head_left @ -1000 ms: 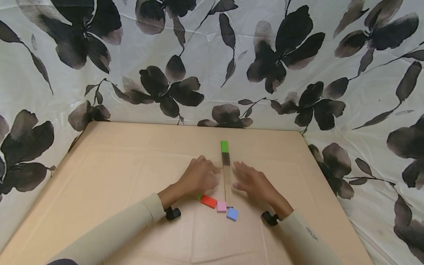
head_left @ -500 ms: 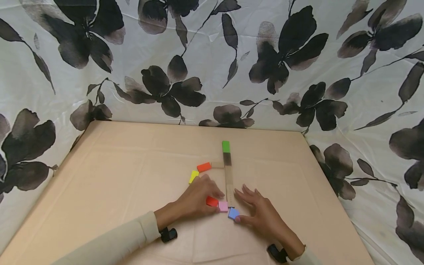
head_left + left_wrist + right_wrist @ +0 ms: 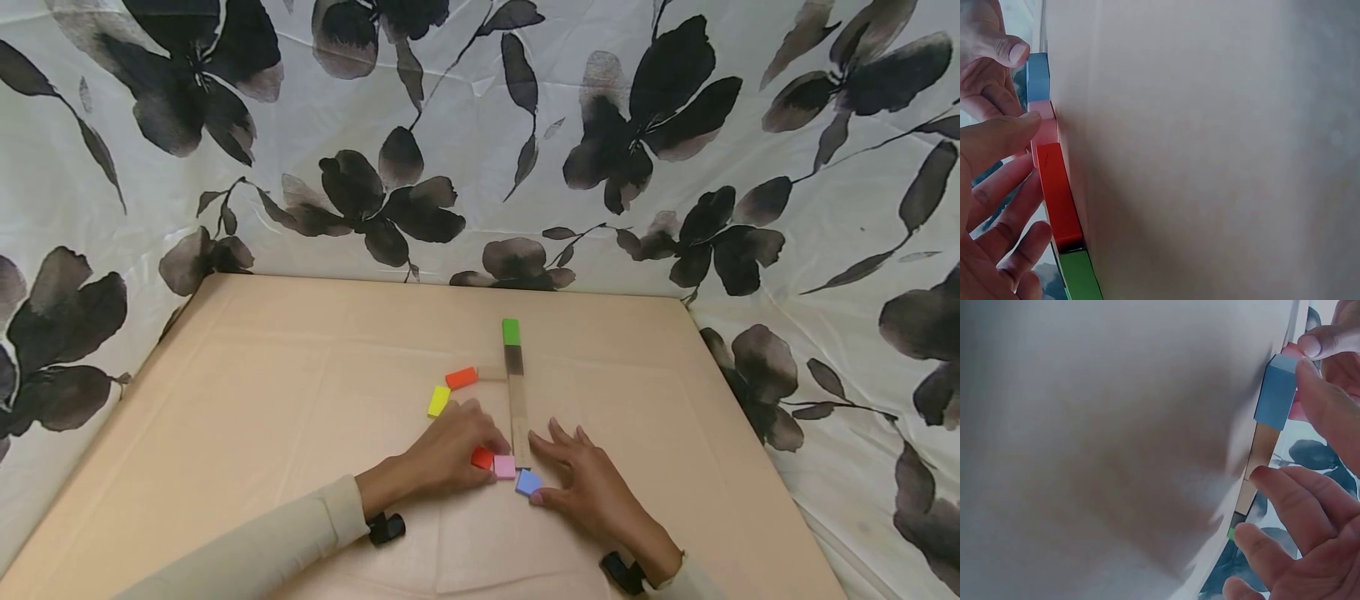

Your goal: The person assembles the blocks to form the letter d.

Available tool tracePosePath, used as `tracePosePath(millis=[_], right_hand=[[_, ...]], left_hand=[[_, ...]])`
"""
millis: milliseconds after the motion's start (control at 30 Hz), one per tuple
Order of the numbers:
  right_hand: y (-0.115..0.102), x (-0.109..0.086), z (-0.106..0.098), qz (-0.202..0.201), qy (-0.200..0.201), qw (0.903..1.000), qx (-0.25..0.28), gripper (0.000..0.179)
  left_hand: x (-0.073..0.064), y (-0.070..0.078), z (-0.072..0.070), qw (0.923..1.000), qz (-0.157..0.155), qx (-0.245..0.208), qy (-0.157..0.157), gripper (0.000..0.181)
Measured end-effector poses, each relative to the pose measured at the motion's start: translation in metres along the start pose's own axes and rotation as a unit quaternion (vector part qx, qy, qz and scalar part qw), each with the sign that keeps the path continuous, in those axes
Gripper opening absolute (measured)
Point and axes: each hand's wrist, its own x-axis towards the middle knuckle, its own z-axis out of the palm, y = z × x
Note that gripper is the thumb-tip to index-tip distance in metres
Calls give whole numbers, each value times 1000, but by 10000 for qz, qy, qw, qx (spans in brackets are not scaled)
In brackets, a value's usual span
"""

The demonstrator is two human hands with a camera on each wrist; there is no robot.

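Thumb and index finger of my left hand [image 3: 459, 446] pinch a small pink block [image 3: 504, 467]. In the left wrist view its thumb tip lies on the pink face, and a red block [image 3: 1060, 197] follows, then a green block [image 3: 1080, 275] that the hand hides in the head view. My right hand [image 3: 588, 483] has its thumb against a blue block [image 3: 528, 482] beside the pink one. The other right fingers are spread, nearly straight, close along a strip of plain wooden blocks [image 3: 519, 417].
Beyond the plain strip lie a dark brown block [image 3: 513, 360] and a green end block [image 3: 511, 332]. A plain piece [image 3: 492, 374], an orange-red block [image 3: 462, 377] and a yellow block [image 3: 438, 401] curve off leftward. Floral cloth [image 3: 420, 142] hangs behind the tan tabletop [image 3: 300, 350].
Both hands have come nearer the front edge, the left to the red and pink blocks, the right to the blue one. The orange-red and yellow blocks are now uncovered.
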Motion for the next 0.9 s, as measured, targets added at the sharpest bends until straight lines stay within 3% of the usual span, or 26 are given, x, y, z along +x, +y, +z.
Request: tracePosePath(millis=[533,900], right_hand=[[-2,1,0,-8,-56,10000,76,79],[-14,13,-2,-721,129,9965,-408,80]], left_hand=[[0,3,-1,9999,95,67,-25,27],[-3,-6,-9,9998,121,143,65,23]])
